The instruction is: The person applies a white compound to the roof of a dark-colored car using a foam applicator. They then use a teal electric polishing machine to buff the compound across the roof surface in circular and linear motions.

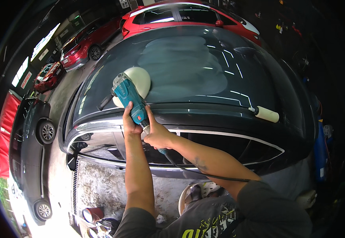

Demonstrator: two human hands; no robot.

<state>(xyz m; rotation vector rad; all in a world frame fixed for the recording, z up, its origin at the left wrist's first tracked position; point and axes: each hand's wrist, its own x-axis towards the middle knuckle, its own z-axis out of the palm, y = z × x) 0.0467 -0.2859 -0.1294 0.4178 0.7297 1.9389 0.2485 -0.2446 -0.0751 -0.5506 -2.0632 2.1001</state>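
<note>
Head view: 2 bare hands on 1 teal polisher (129,93), which extends past them over a dark car roof (168,99).
Side handle: black stub (106,102), left of left hand, ungripped.
Left hand: half-curled (130,122), cradling hard shell, likely taking weight.
Pad: pale, round, soft-looking (142,81), beyond left hand, below grey metal head; roof contact, can't tell.
Right hand: wrapped around rear end (159,135), fingers mostly closed, probably steering; trigger hidden.
Cord: dark, thin, flexible (178,166), trails right from right hand along forearm, likely kept off paint.
Hazy patch: smeary film on glossy roof (184,65), beyond right hand.
Bottle: cream cylinder (266,114), lying right of right hand, perhaps for easy reach.
</note>
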